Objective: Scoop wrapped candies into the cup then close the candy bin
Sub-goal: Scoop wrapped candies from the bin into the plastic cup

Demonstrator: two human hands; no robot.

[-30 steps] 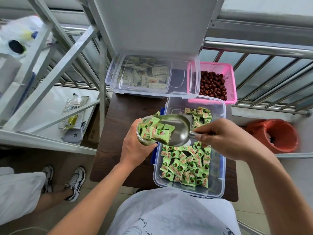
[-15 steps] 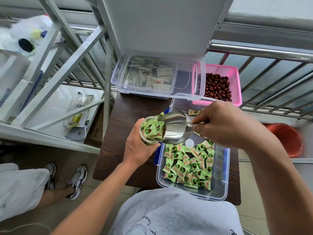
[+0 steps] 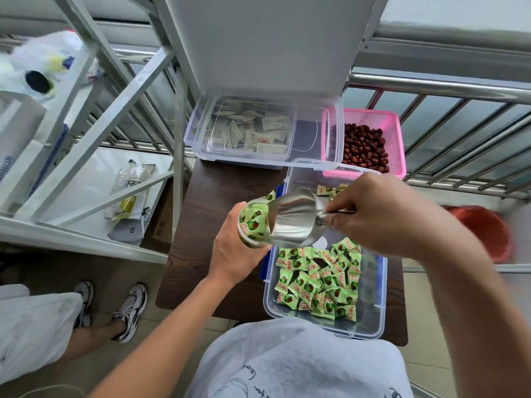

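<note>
My left hand grips a clear cup tilted on its side and filled with green wrapped candies. My right hand pinches the handle of a steel scoop, whose tipped mouth is pressed against the cup's opening. Both hover over the left edge of the open candy bin, a clear plastic box holding several green wrapped candies. A few more candies lie at the bin's far end. The bin's lid is not identifiable.
The bin sits on a small dark wooden table. Behind it stand a clear box of white packets and a pink basket of red dates. A metal shelf frame is left, a red bucket right, another person's feet lower left.
The scoop has tipped up further against the cup and its candies have slid into the cup. Both hands rose slightly; the scoop's bowl now looks empty.
</note>
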